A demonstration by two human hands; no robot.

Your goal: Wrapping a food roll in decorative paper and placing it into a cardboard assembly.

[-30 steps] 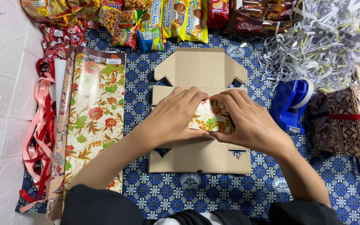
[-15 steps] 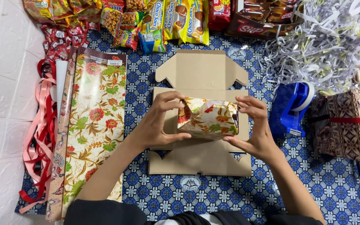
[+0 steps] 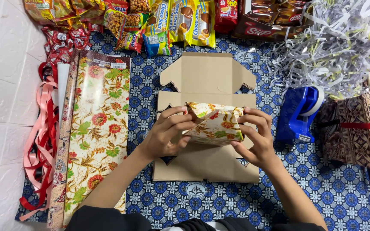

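A small box wrapped in floral paper (image 3: 214, 124) is held between both hands above a flattened brown cardboard box (image 3: 206, 158). My left hand (image 3: 165, 134) grips the wrapped box's left end, fingers on its folded flap. My right hand (image 3: 253, 137) grips its right end. The box's long side faces up and is slightly tilted.
A floral wrapping paper roll (image 3: 95, 132) and red and pink ribbons (image 3: 41, 141) lie at left. Snack packets (image 3: 168, 21) line the top. Shredded paper (image 3: 330, 47) is top right, a blue tape dispenser (image 3: 298, 113) at right, and a wrapped gift with red ribbon (image 3: 356, 130) far right.
The wrapped box was pressed down on the cardboard, then lifted and turned between both hands. Now its long face is up and the hands hold its two ends.
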